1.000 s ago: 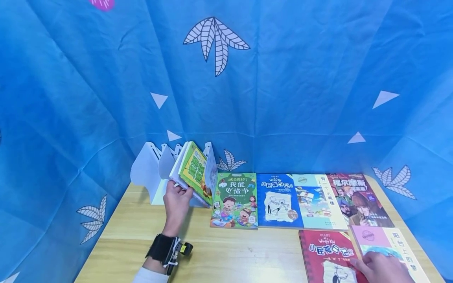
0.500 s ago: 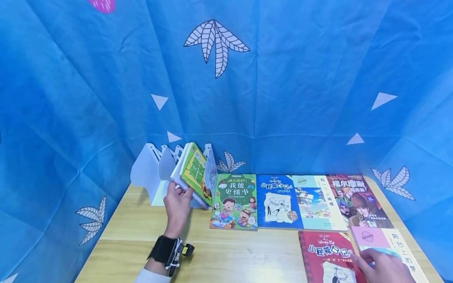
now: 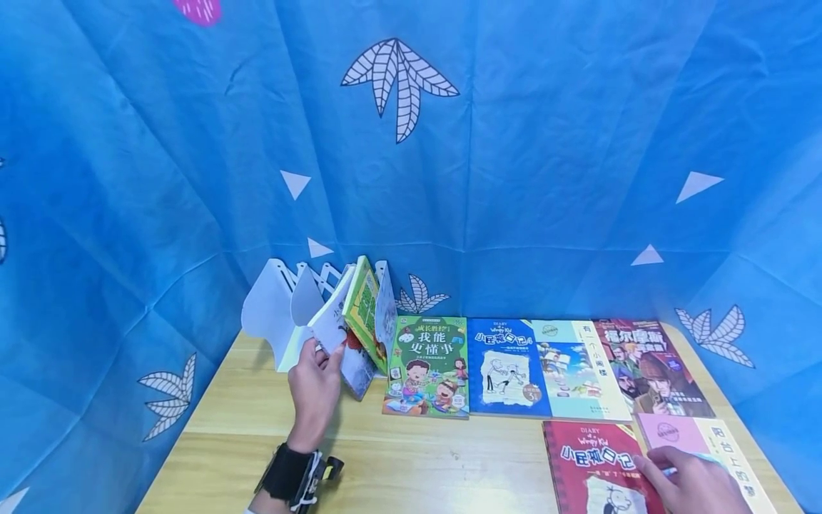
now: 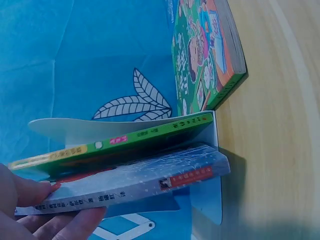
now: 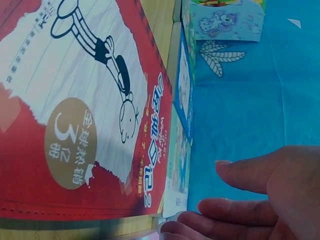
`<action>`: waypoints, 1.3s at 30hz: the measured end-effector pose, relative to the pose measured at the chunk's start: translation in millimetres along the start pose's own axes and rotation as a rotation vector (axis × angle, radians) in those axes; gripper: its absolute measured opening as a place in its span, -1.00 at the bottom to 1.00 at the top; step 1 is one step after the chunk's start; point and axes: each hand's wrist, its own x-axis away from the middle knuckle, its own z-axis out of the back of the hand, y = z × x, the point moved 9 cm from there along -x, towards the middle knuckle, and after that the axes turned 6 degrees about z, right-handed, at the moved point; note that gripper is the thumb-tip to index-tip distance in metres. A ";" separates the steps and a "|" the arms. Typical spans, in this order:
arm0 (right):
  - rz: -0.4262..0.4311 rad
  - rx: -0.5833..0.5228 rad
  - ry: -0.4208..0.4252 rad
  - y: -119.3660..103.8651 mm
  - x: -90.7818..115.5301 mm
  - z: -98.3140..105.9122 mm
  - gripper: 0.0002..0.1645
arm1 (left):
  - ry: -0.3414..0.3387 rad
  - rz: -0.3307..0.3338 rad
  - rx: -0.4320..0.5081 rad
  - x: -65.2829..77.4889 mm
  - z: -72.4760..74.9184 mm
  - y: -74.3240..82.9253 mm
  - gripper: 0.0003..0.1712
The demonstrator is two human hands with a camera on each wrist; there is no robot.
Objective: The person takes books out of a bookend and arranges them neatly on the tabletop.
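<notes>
My left hand (image 3: 315, 389) pinches a thin book with a pale, snowy cover (image 4: 135, 182), thumb on one side and fingers on the other. The book stands tilted in the white folding bookend rack (image 3: 266, 307), its lower corner jutting out at the front. Beside it a green-and-yellow book (image 3: 364, 307) leans against the rack's right panel. My right hand (image 3: 696, 485) holds nothing, its fingers loosely extended. It hovers over a pink-and-cream book (image 3: 738, 457) and the right edge of a red Wimpy Kid book (image 3: 594, 457); whether it touches either cannot be told.
A row of books lies flat right of the rack: a green one (image 3: 427, 368), a blue one (image 3: 507, 368), a pale one with a sky picture (image 3: 578, 368) and a dark red detective one (image 3: 655, 368). Blue cloth (image 3: 546, 178) hangs behind the wooden table (image 3: 424, 457).
The pale book has come forward and apart from the green-and-yellow book, with my left hand drawing it toward me. More of its cover shows. My right hand stays nearly still.
</notes>
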 end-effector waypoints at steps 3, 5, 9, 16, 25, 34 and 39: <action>0.015 0.014 0.015 -4.2 0.1 2.2 -0.18 | 0.001 -0.019 -0.016 4.9 5.3 1.6 -0.73; 0.029 0.023 0.028 -7.3 -0.2 4.0 -0.22 | 0.001 -0.032 -0.024 7.8 8.7 2.4 -0.69; 0.048 0.027 0.051 -14.3 1.5 7.9 -0.28 | -0.010 -0.047 -0.041 13.4 15.7 5.7 -0.65; 0.043 0.030 0.072 -25.8 9.1 12.3 -0.38 | -0.059 -0.038 -0.090 22.6 28.7 14.6 -0.60; 0.077 0.013 0.078 -36.3 11.4 14.6 -0.40 | -0.128 0.038 -0.049 32.8 42.2 21.3 -0.56; 0.090 -0.004 0.069 -45.1 8.9 13.1 -0.39 | -0.179 0.077 -0.032 40.7 49.8 23.6 -0.54; 0.110 0.009 0.085 -52.0 8.3 17.6 -0.31 | -0.182 0.070 -0.027 46.0 56.9 28.8 -0.54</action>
